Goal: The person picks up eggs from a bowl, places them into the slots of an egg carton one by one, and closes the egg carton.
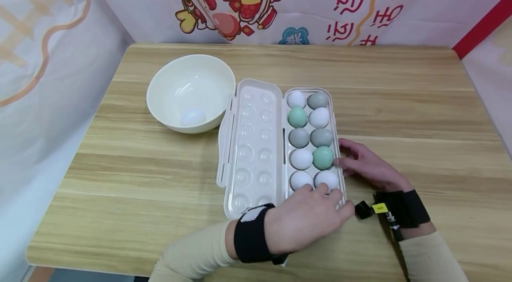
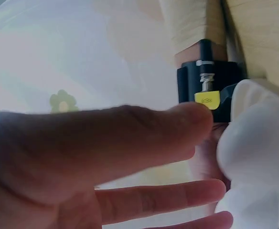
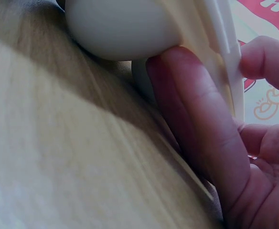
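Observation:
A white egg carton point(image 1: 285, 157) lies with its lid point(image 1: 254, 153) folded out to the left. Its cups hold several white, grey and pale green eggs point(image 1: 322, 158). Over the carton's front end is my left hand point(image 1: 306, 219), fingers stretched toward the nearest white eggs point(image 1: 301, 179); in the left wrist view they look fairly straight, beside the white rounded cups point(image 2: 259, 143). My right hand point(image 1: 366, 166) is at the carton's right edge. The right wrist view shows one finger point(image 3: 197, 109) below the rim and another digit on its other side, pinching it.
Left of the carton, close to its lid, stands a cream bowl point(image 1: 192, 64) with one white egg point(image 1: 194, 116) in it. Everything stands on a wood-grain table point(image 1: 132, 211). A printed cloth point(image 1: 320, 2) hangs behind its back edge.

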